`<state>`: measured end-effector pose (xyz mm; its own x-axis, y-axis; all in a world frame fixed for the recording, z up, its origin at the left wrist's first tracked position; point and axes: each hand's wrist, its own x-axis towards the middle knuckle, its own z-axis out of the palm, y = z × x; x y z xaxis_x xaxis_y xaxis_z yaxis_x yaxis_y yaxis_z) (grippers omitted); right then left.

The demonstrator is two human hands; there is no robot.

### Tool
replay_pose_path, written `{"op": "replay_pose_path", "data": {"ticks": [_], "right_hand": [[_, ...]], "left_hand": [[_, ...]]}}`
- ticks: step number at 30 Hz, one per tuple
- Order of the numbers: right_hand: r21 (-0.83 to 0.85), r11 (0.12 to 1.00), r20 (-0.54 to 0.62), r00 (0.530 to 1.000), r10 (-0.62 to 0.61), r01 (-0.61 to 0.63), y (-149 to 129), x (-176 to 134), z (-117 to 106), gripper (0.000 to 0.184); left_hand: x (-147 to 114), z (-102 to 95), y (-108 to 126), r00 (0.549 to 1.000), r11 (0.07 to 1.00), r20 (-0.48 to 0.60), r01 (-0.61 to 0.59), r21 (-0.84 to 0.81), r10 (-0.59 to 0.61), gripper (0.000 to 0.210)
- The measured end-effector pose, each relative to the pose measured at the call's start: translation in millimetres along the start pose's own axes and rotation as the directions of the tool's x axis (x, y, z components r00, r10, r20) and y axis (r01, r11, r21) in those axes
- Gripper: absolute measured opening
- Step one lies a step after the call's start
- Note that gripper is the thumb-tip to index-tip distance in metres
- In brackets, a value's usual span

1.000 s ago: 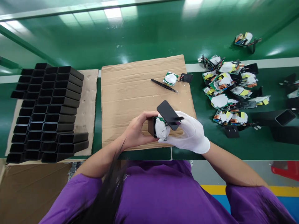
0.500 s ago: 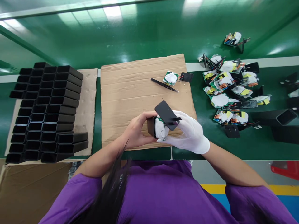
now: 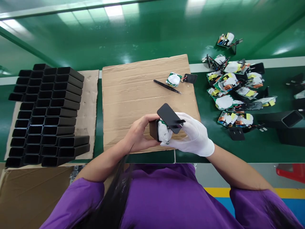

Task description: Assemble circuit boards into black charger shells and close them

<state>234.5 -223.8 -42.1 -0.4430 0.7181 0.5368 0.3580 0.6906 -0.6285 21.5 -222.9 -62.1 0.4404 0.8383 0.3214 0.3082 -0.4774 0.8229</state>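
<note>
My bare left hand (image 3: 140,132) is wrapped round a black plastic case (image 3: 153,130), whose open end faces right. A circuit board with white putty (image 3: 164,132) sits partly inside that end. My white-gloved right hand (image 3: 194,136) grips the board assembly from the right, its thumb and fingers round it. A black end cover with plug pins (image 3: 168,117) is tilted above the board, close to the gloved fingers. How far the board reaches into the case is hidden.
Cardboard (image 3: 126,95) lies under my hands, bearing black tweezers (image 3: 166,86) and another circuit board (image 3: 173,79) wired to a small black cover (image 3: 190,78). Rows of black cases (image 3: 59,112) stand left. Several board assemblies (image 3: 225,102) are heaped right, near another black case (image 3: 274,120).
The lone board assembly at the far upper right has shifted left. My hands, the case and the board in them look almost unmoved.
</note>
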Motion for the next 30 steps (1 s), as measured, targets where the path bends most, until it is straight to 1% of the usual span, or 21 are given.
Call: {"op": "replay_pose_path", "data": {"ticks": [5, 8, 10, 13, 15, 19, 21, 25, 28, 30], "right_hand": [[-0.01, 0.999, -0.022, 0.998, -0.05, 0.05, 0.2, 1.1, -0.9, 0.042], [-0.022, 0.997, -0.024, 0.997, -0.075, 0.075, 0.2, 1.6, -1.8, 0.043], [-0.026, 0.997, -0.023, 0.997, -0.078, 0.077, -0.2, 1.8, -2.4, 0.043], [-0.019, 0.998, -0.013, 0.998, -0.058, 0.057, -0.9, 2.1, -3.0, 0.04], [-0.005, 0.999, -0.009, 0.999, -0.051, 0.051, -1.5, 2.6, -3.1, 0.036], [0.026, 0.997, -0.025, 0.997, -0.073, 0.074, -2.8, 3.4, -3.3, 0.024], [0.028, 0.998, -0.018, 0.998, -0.064, 0.064, -3.3, 2.7, -3.4, 0.027], [0.02, 0.999, 0.002, 0.999, -0.046, 0.046, -3.2, 0.2, -2.7, 0.039], [0.009, 0.997, 0.01, 0.997, -0.083, 0.083, -2.1, -0.1, -1.1, 0.042], [0.006, 0.995, 0.023, 0.995, -0.101, 0.101, -1.0, 1.0, 0.0, 0.043]], "left_hand": [[-1.0, -0.9, -1.3, 1.0, 1.0, 0.008, 0.015, -0.028, -0.015, 0.06], [-1.3, -1.5, -2.8, 1.0, 0.999, 0.01, -0.025, -0.037, 0.025, 0.059], [-1.1, -1.4, -3.5, 0.999, 0.997, -0.004, -0.054, -0.063, 0.054, 0.061], [-0.6, -0.8, -3.8, 1.0, 0.995, -0.002, -0.027, -0.097, 0.027, 0.064], [-0.3, -0.4, -3.5, 1.0, 0.995, 0.001, -0.015, -0.101, 0.015, 0.062], [-0.8, 0.1, -3.9, 0.998, 0.995, -0.007, -0.057, -0.081, 0.057, 0.057], [-1.6, 0.4, -5.4, 0.998, 0.996, -0.002, -0.057, -0.066, 0.057, 0.06], [-3.2, 0.6, -8.1, 0.997, 0.994, -0.015, -0.071, -0.079, 0.07, 0.063], [-4.6, 0.5, -8.3, 0.998, 0.995, 0.011, -0.068, -0.076, 0.069, 0.062], [-6.4, 1.1, -9.0, 0.999, 0.998, 0.013, -0.038, -0.048, 0.039, 0.063]]}}
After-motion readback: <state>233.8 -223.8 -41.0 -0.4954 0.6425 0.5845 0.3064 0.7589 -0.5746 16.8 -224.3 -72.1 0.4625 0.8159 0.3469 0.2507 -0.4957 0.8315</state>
